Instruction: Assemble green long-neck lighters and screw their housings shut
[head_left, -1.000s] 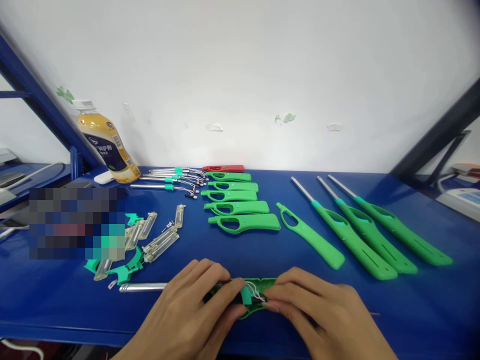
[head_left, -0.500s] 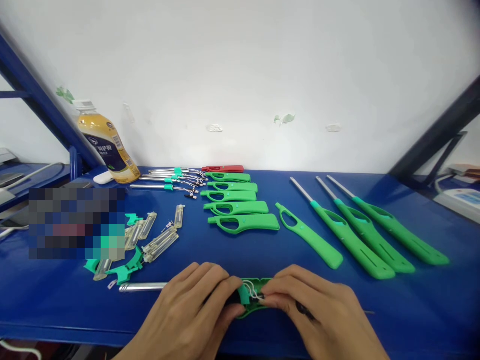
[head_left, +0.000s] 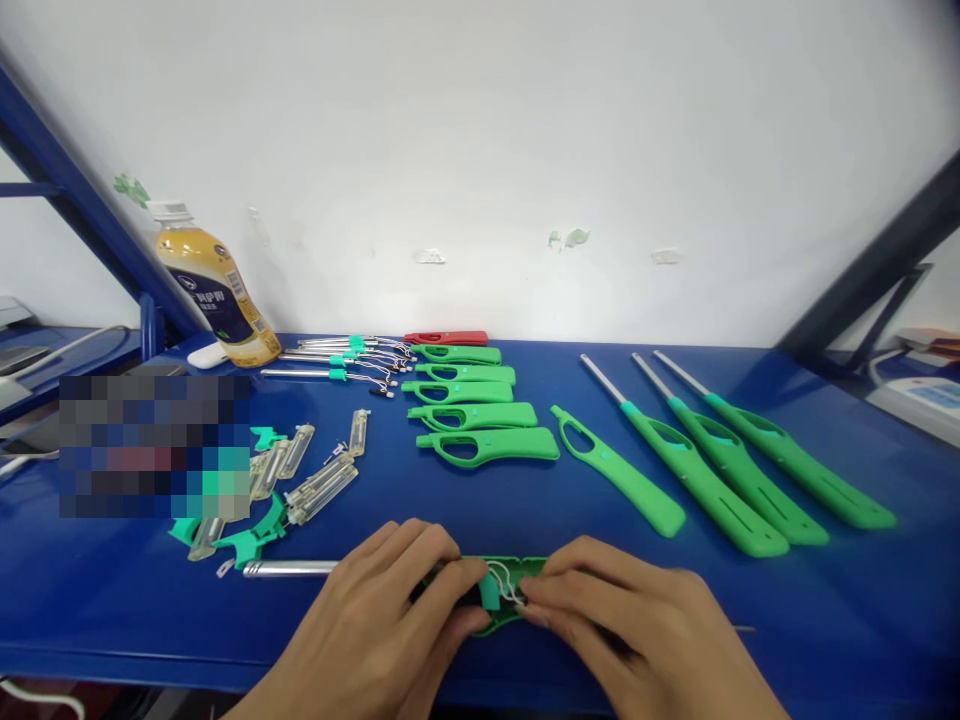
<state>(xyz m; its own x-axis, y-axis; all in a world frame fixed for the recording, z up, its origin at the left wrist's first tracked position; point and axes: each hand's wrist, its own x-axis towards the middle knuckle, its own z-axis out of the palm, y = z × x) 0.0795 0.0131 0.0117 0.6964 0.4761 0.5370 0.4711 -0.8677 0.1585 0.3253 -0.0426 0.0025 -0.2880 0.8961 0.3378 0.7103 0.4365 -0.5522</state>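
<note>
Head view: beyond the hands (head_left: pixel 386 605), left gripping a half-hidden casing (head_left: pixel 529 567), right pinching white wires (head_left: pixel 509 580), lie clear tanks (head_left: pixel 324 490) and lighters (head_left: pixel 709 478).

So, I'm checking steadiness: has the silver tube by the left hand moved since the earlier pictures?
Yes, slightly: the silver tube has shifted right and up in view, judged against the small white piece.

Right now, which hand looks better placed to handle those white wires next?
Probably the right hand: its thumb and fingers pinch near the ends of the white wires. The left hand seems busy holding the open green shell.
</note>
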